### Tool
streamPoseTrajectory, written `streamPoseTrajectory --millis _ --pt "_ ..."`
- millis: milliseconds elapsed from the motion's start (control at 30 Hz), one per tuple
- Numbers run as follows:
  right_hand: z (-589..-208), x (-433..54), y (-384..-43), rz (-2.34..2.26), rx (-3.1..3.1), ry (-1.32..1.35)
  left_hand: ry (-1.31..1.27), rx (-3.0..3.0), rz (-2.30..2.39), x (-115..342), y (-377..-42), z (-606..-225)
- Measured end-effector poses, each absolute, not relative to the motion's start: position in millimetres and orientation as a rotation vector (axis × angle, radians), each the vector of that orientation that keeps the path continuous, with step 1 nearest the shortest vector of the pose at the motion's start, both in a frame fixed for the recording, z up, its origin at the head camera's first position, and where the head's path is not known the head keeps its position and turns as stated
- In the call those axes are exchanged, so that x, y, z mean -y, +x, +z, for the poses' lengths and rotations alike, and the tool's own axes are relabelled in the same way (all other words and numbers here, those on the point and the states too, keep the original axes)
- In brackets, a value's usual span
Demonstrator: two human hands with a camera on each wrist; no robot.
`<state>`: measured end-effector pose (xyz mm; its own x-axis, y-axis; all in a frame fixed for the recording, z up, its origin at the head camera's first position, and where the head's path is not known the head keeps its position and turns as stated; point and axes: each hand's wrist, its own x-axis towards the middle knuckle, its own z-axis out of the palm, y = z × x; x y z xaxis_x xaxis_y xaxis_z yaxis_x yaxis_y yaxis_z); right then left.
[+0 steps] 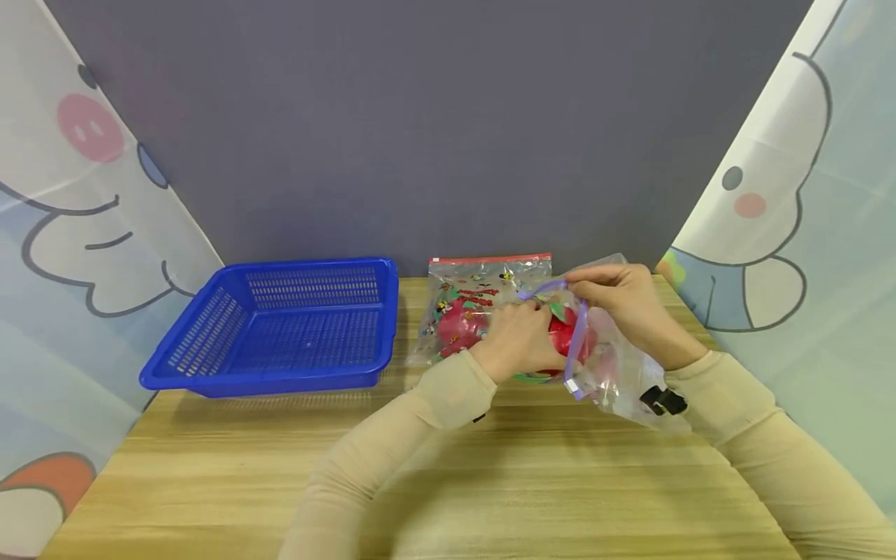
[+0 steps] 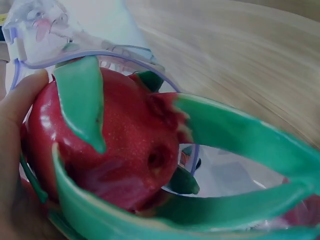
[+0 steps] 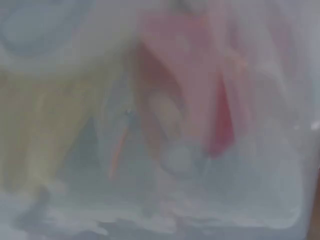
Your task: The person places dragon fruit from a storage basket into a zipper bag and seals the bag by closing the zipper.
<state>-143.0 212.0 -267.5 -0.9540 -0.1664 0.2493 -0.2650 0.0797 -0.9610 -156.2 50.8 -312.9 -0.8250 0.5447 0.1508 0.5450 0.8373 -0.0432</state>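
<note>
My left hand (image 1: 521, 334) grips a red artificial dragon fruit (image 2: 117, 135) with green leaf-like scales, its thumb along one side in the left wrist view. The fruit is at the mouth of a clear zip bag (image 1: 623, 373), partly inside the lilac zip edge (image 2: 120, 56). My right hand (image 1: 626, 303) pinches that lilac edge at the top and holds the mouth apart. Clear plastic hangs below the right wrist, across a black strap or clip (image 1: 663, 400). The right wrist view is a blur of plastic with a pinkish-red shape (image 3: 185, 85) behind it.
A blue perforated basket (image 1: 268, 386) stands on the wooden table (image 1: 490, 482) to the left. Behind my left hand lies a printed clear bag (image 1: 483, 272) with a red zip and reddish items inside. A grey panel (image 1: 448, 140) rises at the back, patterned cloth at both sides.
</note>
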Motion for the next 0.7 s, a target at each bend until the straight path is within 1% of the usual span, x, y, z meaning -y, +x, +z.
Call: streamPoseTrajectory --millis 100,267,433,700 --pt "-269 -214 -145 2.247 2.100 0.449 -0.841 2.859 -0.049 -52 -155 -311" --pt "-274 -215 -147 2.459 1.933 0.448 -0.813 2.913 -0.181 -51 -152 -312" --pt "-278 -215 -148 2.524 1.885 0.443 -0.816 2.951 -0.288 -48 -150 -318" --pt "-287 -212 -148 2.602 1.847 0.408 -0.954 2.989 -0.406 -37 -150 -324"
